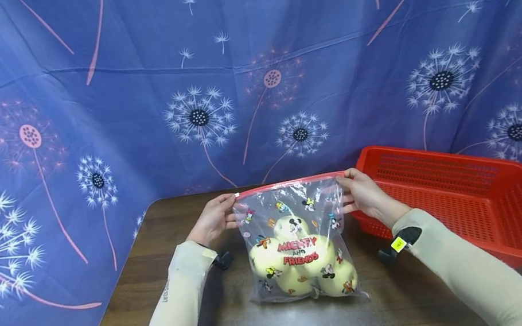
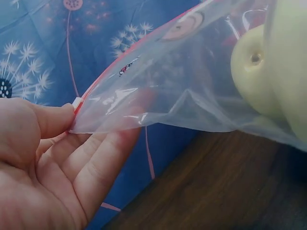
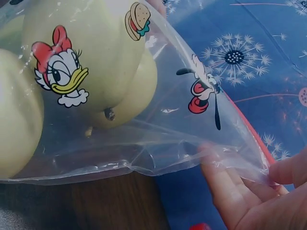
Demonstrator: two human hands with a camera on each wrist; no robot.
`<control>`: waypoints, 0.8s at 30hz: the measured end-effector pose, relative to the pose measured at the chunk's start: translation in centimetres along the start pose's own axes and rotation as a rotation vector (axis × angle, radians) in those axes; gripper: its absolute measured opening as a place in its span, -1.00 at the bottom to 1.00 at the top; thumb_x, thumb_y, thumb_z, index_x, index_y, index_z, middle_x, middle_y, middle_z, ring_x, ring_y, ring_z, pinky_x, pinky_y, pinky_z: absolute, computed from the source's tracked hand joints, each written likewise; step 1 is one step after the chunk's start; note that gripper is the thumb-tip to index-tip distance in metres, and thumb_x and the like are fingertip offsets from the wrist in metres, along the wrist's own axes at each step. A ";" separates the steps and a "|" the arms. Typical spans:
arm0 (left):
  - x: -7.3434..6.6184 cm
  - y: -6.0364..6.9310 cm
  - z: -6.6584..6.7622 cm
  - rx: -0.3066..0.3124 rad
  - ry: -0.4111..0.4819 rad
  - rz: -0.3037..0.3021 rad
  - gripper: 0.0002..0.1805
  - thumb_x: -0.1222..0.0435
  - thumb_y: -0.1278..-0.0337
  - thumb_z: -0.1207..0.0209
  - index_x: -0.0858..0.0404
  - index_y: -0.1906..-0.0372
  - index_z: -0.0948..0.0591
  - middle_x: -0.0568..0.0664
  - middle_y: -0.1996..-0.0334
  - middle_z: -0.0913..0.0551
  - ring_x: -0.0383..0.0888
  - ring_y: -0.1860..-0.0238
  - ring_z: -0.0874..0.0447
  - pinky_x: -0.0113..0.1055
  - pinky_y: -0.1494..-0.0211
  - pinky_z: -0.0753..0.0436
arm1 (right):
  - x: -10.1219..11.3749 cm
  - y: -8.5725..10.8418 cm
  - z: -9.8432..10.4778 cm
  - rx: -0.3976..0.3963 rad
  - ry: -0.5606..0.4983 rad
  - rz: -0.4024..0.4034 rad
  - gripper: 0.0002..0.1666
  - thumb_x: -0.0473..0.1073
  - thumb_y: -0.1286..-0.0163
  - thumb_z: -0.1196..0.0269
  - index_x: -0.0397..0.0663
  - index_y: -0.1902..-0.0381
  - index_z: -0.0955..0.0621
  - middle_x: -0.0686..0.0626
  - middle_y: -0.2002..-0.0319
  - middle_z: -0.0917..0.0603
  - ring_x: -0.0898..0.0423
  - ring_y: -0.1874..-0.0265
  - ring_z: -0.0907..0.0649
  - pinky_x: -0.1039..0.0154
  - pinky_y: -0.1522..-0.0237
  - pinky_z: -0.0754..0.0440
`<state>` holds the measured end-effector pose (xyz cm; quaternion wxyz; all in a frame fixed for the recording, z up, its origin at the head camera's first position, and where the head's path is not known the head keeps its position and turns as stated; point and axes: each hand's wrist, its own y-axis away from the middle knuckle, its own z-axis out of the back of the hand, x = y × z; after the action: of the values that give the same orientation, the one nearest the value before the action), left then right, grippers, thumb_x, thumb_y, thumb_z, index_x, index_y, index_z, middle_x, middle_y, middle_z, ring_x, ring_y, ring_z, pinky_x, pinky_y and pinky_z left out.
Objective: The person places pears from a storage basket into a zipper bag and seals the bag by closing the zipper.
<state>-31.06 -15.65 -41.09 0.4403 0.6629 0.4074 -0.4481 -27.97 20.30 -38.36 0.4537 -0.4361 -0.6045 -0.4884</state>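
A clear zip bag [image 1: 288, 190] printed with cartoon characters stands upright on the table, its red zip strip along the top. Inside are several pale yellow-green round fruits [image 1: 294, 281], with a stem end showing on one fruit [image 2: 247, 67] in the left wrist view. My left hand [image 1: 213, 218] pinches the bag's top left corner between thumb and fingers, by the small white slider [image 2: 76, 102]. At the top right corner my right hand [image 1: 365, 194] pinches the bag likewise, the other fingers behind the plastic. The strip is stretched straight between both hands.
A red plastic basket [image 1: 458, 210] with slatted sides stands at the right, behind and beside my right forearm. The brown wooden table [image 1: 151, 252] meets a blue dandelion-patterned cloth [image 1: 240, 102] at its back and left.
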 end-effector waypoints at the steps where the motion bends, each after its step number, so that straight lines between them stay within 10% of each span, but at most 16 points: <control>1: 0.1 -0.1 0.0 -0.005 0.004 0.000 -0.80 0.25 -0.60 0.13 0.28 -0.05 -0.41 -0.04 0.39 -0.71 -0.22 0.52 -0.71 -0.32 0.40 -0.68 | 0.0 -0.1 0.0 0.006 0.000 -0.003 -0.86 -0.16 -0.62 0.05 -0.02 0.18 -0.22 0.08 0.40 -0.68 0.11 0.60 -0.70 0.10 0.46 -0.71; 15: 1.3 -0.8 0.5 -0.016 0.204 0.073 -0.77 0.17 -0.61 0.17 0.25 0.16 -0.36 0.05 0.41 -0.70 -0.13 0.46 -0.74 -0.28 0.37 -0.69 | 0.3 -1.4 0.2 0.193 -0.077 -0.138 -0.49 0.15 -0.63 0.21 -0.11 -0.27 -0.17 -0.05 0.14 -0.67 -0.03 0.26 -0.74 -0.01 0.15 -0.69; 24: 2.4 -1.3 0.9 0.033 0.249 0.101 -0.64 0.14 -0.61 0.25 0.36 -0.11 -0.33 0.10 0.30 -0.66 -0.08 0.36 -0.73 -0.22 0.25 -0.69 | 0.0 -1.8 -0.5 0.187 -0.039 -0.205 -0.28 0.22 -0.60 0.24 -0.20 -0.41 -0.02 -0.39 -0.40 -0.18 -0.10 0.13 -0.64 0.00 0.09 -0.64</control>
<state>-31.84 -15.78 -43.82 0.3974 0.7403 0.4174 -0.3462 -29.70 19.55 -38.64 0.4283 -0.3372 -0.6974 -0.4653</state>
